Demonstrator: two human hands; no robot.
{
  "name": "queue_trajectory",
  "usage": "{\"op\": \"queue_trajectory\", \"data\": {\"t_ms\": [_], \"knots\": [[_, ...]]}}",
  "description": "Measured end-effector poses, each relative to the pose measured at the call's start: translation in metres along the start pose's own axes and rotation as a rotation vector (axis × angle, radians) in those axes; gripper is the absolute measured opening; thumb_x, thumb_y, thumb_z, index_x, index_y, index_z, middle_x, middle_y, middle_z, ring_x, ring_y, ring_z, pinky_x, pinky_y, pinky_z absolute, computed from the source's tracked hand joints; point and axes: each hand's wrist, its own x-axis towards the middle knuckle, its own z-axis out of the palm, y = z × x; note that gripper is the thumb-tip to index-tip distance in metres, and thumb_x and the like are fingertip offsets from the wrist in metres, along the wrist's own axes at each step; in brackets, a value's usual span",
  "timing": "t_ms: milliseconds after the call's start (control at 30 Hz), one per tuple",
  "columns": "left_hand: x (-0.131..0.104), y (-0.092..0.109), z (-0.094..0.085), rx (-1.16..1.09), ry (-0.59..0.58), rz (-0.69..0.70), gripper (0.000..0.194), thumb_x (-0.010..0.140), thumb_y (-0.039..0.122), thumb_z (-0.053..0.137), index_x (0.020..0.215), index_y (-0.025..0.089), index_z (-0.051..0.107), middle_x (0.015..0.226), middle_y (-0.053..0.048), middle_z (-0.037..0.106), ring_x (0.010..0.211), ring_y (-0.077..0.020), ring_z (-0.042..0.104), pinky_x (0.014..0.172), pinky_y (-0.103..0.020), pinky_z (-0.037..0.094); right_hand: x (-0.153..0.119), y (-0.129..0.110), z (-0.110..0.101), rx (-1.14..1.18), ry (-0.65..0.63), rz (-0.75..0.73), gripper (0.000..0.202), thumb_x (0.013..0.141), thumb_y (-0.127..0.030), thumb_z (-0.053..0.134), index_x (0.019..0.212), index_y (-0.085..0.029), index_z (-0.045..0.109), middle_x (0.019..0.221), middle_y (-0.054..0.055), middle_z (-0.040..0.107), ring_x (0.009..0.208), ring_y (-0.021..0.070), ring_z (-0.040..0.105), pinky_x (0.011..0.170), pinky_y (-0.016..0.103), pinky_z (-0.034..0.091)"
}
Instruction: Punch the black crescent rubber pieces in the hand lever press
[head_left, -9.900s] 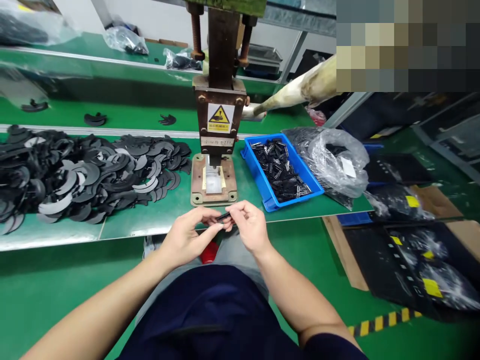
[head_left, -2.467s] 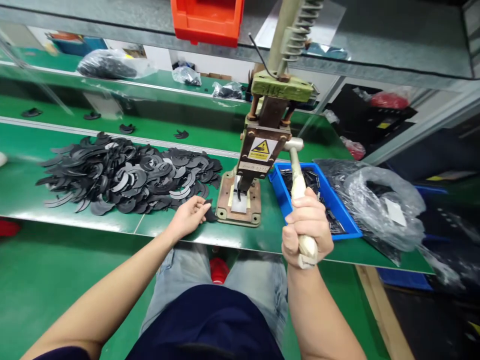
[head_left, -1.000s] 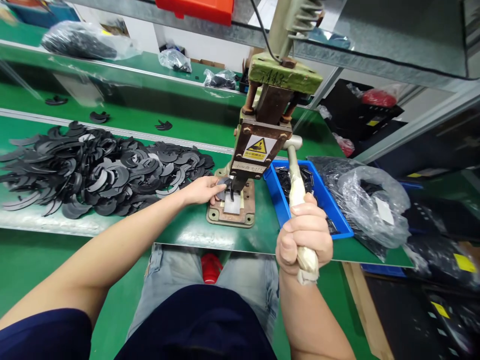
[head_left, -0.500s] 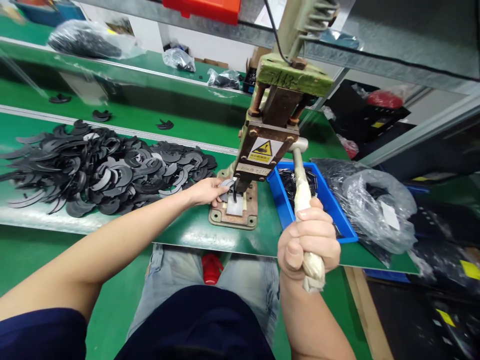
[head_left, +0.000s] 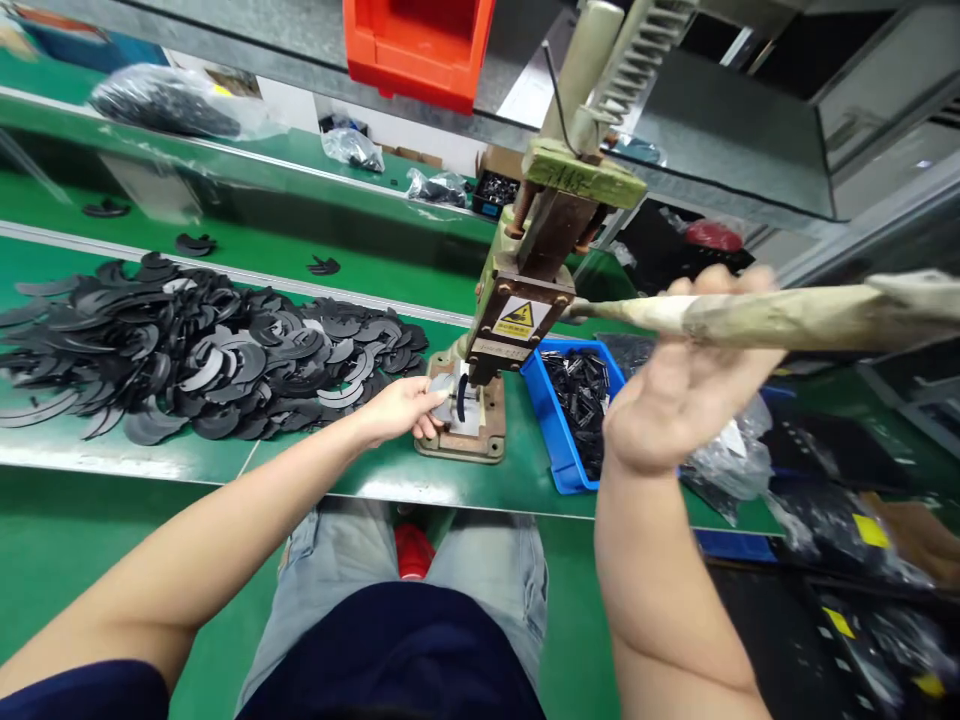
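Yellow hazard-triangle label [head_left: 519, 320] on press [head_left: 525, 290]; text unreadable.

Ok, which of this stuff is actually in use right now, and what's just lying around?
In use:
left hand holding curved black part on press base
right hand on lever

Lying about:
pile of black parts
blue bin
orange bin
plastic bags

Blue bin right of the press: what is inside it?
The blue bin holds a heap of small black parts. The right hand on the press lever covers its far right side, so the contents there cannot be seen.
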Motion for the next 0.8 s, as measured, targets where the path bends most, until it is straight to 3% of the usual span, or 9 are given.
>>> {"op": "queue_trajectory", "data": {"t_ms": [67,133,167,267,433,800], "knots": [[-0.025,0.003,-0.001,0.002,-0.016,0.079,0.045,0.092,0.060,0.075,0.093,0.018,0.058,0.074,-0.003,0.074,0.055,-0.0139,0.071,0.047,-0.019,0.049,-0.048,0.007,-0.005,-0.078,0.032,0.182,0.046,0.095,-0.041,0.071,0.136,-0.026,0.058,0.124,0.008,0.065,0.114,0.0202,0.069,0.110,0.046,0.057],[-0.049,0.007,-0.001,0.011,-0.019,0.118,0.047,0.092,0.063,0.073,0.094,0.019,0.057,0.071,-0.001,0.072,0.055,-0.0152,0.071,0.047,-0.021,0.050,-0.104,0.007,-0.007,-0.075,-0.122,0.477,0.036,0.094,-0.036,0.072,0.126,-0.025,0.060,0.108,0.004,0.067,0.098,0.0150,0.069,0.100,0.038,0.061],[-0.059,0.009,0.001,0.019,-0.019,0.131,0.047,0.093,0.064,0.072,0.094,0.020,0.056,0.071,0.000,0.071,0.055,-0.0155,0.071,0.048,-0.022,0.051,-0.130,0.005,-0.005,-0.007,-0.269,0.628,0.036,0.095,-0.036,0.072,0.127,-0.025,0.060,0.109,0.004,0.069,0.099,0.0144,0.070,0.098,0.036,0.061],[-0.080,0.012,0.010,0.063,-0.030,0.148,0.044,0.094,0.063,0.070,0.095,0.020,0.057,0.070,0.000,0.070,0.055,-0.0163,0.072,0.049,-0.023,0.053,-0.178,-0.009,0.006,0.090,-0.480,0.759,0.036,0.091,-0.041,0.076,0.121,-0.023,0.065,0.107,0.006,0.075,0.095,0.0175,0.075,0.087,0.034,0.064],[-0.094,0.007,0.029,0.064,-0.040,0.138,0.042,0.094,0.061,0.070,0.092,0.021,0.058,0.071,0.000,0.069,0.055,-0.0156,0.070,0.050,-0.024,0.053,-0.186,-0.024,0.022,0.129,-0.481,0.770,0.028,0.091,-0.048,0.076,0.098,-0.022,0.070,0.095,0.004,0.075,0.088,0.0175,0.073,0.084,0.033,0.062],[-0.095,0.018,0.039,0.006,-0.166,-0.004,0.052,0.085,0.071,0.074,0.087,0.022,0.059,0.057,-0.001,0.067,0.045,-0.0166,0.066,0.043,-0.022,0.046,-0.185,-0.049,0.017,0.056,-0.443,0.732,0.026,0.100,-0.048,0.061,0.096,-0.022,0.063,0.091,0.004,0.074,0.075,0.0150,0.068,0.066,0.028,0.057]]}}
